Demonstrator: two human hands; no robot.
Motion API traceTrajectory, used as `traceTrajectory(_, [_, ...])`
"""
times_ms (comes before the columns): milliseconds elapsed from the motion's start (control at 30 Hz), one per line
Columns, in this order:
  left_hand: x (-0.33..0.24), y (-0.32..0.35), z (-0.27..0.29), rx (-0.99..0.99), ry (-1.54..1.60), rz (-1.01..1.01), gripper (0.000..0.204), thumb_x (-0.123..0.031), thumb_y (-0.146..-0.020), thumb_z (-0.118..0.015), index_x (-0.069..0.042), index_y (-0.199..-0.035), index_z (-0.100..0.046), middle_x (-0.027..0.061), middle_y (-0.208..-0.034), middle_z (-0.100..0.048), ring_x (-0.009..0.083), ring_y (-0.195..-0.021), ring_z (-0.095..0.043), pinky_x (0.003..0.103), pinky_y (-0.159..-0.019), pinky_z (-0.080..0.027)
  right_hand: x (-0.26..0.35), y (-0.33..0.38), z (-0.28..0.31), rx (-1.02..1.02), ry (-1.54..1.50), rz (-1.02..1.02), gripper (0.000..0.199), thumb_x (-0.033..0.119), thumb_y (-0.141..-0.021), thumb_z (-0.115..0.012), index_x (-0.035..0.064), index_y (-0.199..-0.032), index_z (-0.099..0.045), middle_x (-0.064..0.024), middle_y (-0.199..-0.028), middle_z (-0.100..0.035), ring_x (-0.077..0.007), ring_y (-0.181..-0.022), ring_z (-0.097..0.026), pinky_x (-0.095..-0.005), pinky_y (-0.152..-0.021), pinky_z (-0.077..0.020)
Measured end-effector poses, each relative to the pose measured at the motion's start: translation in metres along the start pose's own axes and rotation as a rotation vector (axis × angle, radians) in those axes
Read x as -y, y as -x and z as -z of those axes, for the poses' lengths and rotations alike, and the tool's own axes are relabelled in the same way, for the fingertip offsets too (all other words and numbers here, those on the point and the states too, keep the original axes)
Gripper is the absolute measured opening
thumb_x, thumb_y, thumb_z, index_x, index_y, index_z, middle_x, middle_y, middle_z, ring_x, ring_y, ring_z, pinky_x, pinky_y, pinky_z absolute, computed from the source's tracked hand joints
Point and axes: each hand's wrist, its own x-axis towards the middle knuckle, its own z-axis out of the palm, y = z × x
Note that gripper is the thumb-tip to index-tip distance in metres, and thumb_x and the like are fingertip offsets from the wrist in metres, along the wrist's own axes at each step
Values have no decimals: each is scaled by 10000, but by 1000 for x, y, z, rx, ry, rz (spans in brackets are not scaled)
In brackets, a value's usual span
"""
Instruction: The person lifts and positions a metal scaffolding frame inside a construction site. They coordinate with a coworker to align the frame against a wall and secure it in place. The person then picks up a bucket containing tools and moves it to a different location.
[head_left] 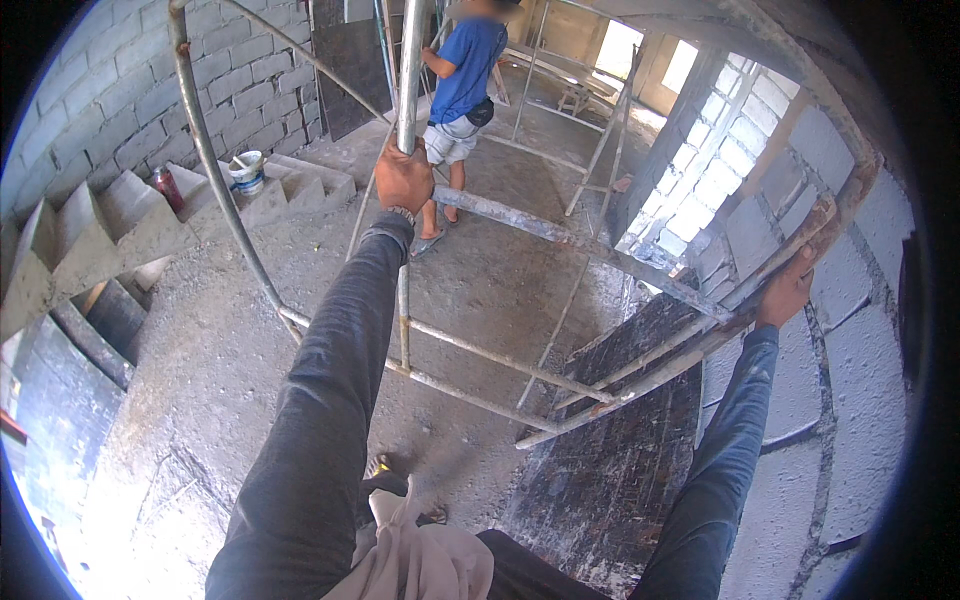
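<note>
My left hand (pixel 404 178) is wrapped round an upright metal scaffold pole (pixel 411 85), arm stretched forward. Out to the right, my right hand (pixel 787 290) grips a rusty scaffold tube (pixel 866 165) close to the block wall. A whitish, stained crossbar (pixel 510 217) runs from beside my left hand toward the tube at my right. Lower down, thinner rails (pixel 480 353) join the same framework near the floor. My fingers partly hide both gripped tubes.
Ahead stands a person in a blue shirt (pixel 467 65), just beyond the pole. Concrete steps (pixel 105 230) at left carry a white bucket (pixel 247 176) and a red cylindrical container (pixel 167 188). A dark board (pixel 600 480) lies by the right block wall (pixel 790 385). More scaffolding (pixel 540 155) stands behind.
</note>
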Motion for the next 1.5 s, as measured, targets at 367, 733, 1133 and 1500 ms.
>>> traceTrajectory(367, [-5,3,2,-19,16,-38,184,-146,-848,-590,13,-938,-605,171,-759,-657,270,-701,-657,366,-665,-491,2,1,-1,-31,-23,25,723,571,-907,-496,-109,-1146,-559,-198,-1009,-658,-278,-861,-610,-363,-804,-462])
traceTrajectory(733, [5,0,2,-21,-7,-43,201,-160,-843,-595,13,-944,-608,189,-775,-659,300,-734,-665,379,-687,-491,3,1,1,-29,-33,15,744,590,-894,-504,-111,-1137,-559,-198,-1008,-654,-278,-862,-607,-365,-801,-464])
traceTrajectory(1133, [-4,3,6,15,-1,2,208,-180,-844,-591,10,-927,-605,194,-794,-664,323,-767,-664,392,-708,-491,6,3,4,-33,22,24,735,589,-903,-491,-107,-1124,-567,-193,-1003,-655,-273,-857,-604,-369,-801,-465])
traceTrajectory(1500, [-1,2,6,-26,-35,-33,234,-202,-820,-601,19,-895,-603,214,-766,-655,334,-734,-662,394,-682,-489,1,0,5,-16,73,34,722,559,-916,-492,-105,-1193,-548,-215,-1093,-636,-295,-936,-599,-374,-849,-450])
